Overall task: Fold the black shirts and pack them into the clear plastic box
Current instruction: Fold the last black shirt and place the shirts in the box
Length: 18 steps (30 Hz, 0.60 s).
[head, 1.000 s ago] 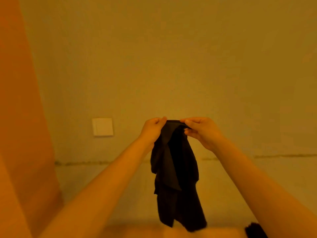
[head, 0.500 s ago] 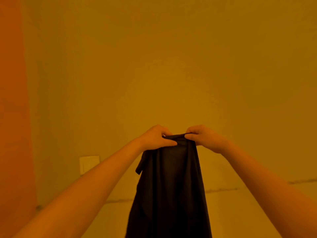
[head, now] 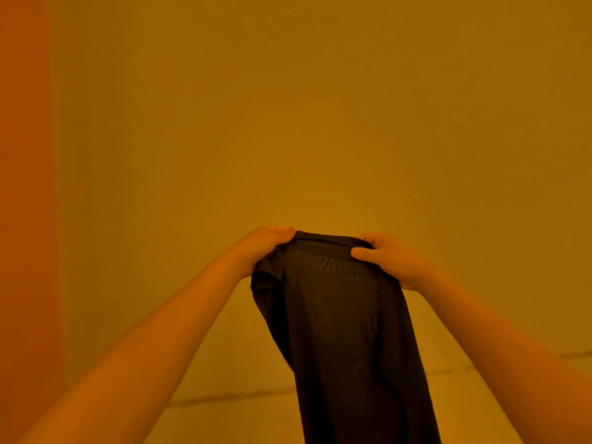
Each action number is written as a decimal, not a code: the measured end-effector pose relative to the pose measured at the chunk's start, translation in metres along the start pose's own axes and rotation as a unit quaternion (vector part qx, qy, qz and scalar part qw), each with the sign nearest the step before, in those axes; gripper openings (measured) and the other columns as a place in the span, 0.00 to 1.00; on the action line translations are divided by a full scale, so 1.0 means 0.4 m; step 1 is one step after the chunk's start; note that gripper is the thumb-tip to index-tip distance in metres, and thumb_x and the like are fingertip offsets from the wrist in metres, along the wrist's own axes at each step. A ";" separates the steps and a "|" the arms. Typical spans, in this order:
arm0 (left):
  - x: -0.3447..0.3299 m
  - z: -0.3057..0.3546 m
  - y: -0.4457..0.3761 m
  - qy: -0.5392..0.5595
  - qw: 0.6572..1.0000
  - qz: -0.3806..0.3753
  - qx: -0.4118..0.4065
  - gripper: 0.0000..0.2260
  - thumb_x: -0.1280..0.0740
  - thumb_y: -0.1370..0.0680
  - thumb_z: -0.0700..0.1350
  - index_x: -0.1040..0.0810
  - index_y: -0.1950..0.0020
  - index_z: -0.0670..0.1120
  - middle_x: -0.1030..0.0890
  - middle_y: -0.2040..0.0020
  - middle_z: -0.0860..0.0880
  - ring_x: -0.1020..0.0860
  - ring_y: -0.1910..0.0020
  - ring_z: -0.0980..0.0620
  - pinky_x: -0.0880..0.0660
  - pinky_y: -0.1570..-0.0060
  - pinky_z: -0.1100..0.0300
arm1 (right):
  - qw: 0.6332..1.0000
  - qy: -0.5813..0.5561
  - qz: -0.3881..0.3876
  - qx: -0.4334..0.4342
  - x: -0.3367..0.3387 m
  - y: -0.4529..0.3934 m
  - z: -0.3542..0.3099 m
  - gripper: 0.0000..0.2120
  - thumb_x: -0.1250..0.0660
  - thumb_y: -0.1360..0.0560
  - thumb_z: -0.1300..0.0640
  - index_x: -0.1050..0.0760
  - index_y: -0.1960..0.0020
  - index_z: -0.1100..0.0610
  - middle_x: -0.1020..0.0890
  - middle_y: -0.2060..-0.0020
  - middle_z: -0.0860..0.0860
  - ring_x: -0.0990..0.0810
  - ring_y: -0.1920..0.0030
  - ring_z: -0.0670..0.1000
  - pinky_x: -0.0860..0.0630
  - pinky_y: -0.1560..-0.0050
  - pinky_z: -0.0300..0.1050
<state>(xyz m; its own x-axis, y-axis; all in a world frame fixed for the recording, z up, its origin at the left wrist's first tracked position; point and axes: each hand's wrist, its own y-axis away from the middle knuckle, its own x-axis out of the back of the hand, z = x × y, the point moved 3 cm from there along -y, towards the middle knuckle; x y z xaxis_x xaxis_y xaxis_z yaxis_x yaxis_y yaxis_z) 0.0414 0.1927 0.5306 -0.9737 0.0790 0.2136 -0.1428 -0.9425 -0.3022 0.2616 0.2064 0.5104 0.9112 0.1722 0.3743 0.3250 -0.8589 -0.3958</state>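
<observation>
Against a plain wall (head: 320, 107) lit amber, with an orange panel (head: 22, 187) at far left, a black shirt (head: 346, 331) hung down. Left hand (head: 262, 248) and right hand (head: 389, 259) held its top edge, fingers (head: 362, 253) clamped on fabric.

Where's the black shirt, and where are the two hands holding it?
shirt (head: 346, 331), head view, middle of the hanging cloth.
left hand (head: 261, 248), head view, back of the hand gripping the shirt's top edge.
right hand (head: 389, 259), head view, back of the hand gripping the top edge.
</observation>
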 end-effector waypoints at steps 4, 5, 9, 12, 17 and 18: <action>-0.012 0.002 0.005 0.011 1.000 0.010 0.019 0.11 0.38 0.21 0.49 0.22 0.55 0.43 0.19 0.61 0.47 0.20 0.64 0.53 0.22 0.66 0.62 | 0.997 0.080 0.020 0.005 0.003 -0.001 -0.018 0.04 0.31 0.27 0.56 0.22 0.60 0.54 0.18 0.66 0.49 0.19 0.63 0.48 0.26 0.66 0.36; -0.021 0.002 0.005 0.020 0.999 0.008 0.023 0.11 0.38 0.21 0.50 0.22 0.55 0.43 0.19 0.60 0.46 0.20 0.63 0.52 0.22 0.65 0.61 | 0.997 0.073 0.025 0.009 -0.004 -0.003 -0.022 0.02 0.31 0.27 0.56 0.21 0.59 0.54 0.18 0.64 0.49 0.19 0.61 0.48 0.26 0.64 0.36; -0.065 0.001 0.006 0.027 0.999 -0.033 0.026 0.12 0.36 0.22 0.50 0.22 0.56 0.42 0.18 0.63 0.46 0.19 0.68 0.54 0.22 0.67 0.62 | 0.998 -0.033 -0.045 0.042 -0.077 -0.017 -0.039 0.16 0.32 0.28 0.63 0.27 0.42 0.52 0.19 0.57 0.47 0.20 0.56 0.45 0.25 0.58 0.38; -0.078 -0.007 0.008 -0.032 0.996 -0.076 0.029 0.10 0.33 0.24 0.48 0.21 0.56 0.40 0.19 0.65 0.46 0.20 0.68 0.54 0.24 0.67 0.62 | 0.994 -0.064 -0.079 0.032 -0.125 -0.027 -0.027 0.11 0.33 0.27 0.65 0.25 0.48 0.53 0.18 0.62 0.47 0.19 0.60 0.44 0.24 0.61 0.37; -0.014 -0.016 0.030 -0.177 0.973 -0.142 0.049 0.05 0.30 0.27 0.40 0.21 0.53 0.43 0.18 0.60 0.47 0.20 0.62 0.52 0.23 0.59 0.60 | 0.997 -0.013 -0.067 0.022 -0.122 -0.035 -0.004 0.09 0.34 0.26 0.63 0.27 0.65 0.57 0.25 0.73 0.48 0.27 0.73 0.43 0.34 0.72 0.35; 0.003 -0.017 0.036 -0.154 0.977 -0.140 0.051 0.04 0.31 0.26 0.39 0.20 0.52 0.43 0.17 0.60 0.48 0.19 0.62 0.53 0.23 0.60 0.62 | 0.998 -0.022 -0.062 0.020 -0.115 -0.034 -0.006 0.09 0.34 0.25 0.62 0.26 0.64 0.57 0.24 0.73 0.48 0.26 0.72 0.43 0.33 0.71 0.34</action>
<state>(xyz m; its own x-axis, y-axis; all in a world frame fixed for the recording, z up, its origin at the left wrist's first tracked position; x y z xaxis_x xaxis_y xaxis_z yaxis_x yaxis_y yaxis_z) 0.0370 0.1814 0.5200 -0.7977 0.2510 0.5484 -0.3619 -0.9266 -0.1023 0.2147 0.2092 0.5005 0.8730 0.2979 0.3861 0.4453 -0.8099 -0.3819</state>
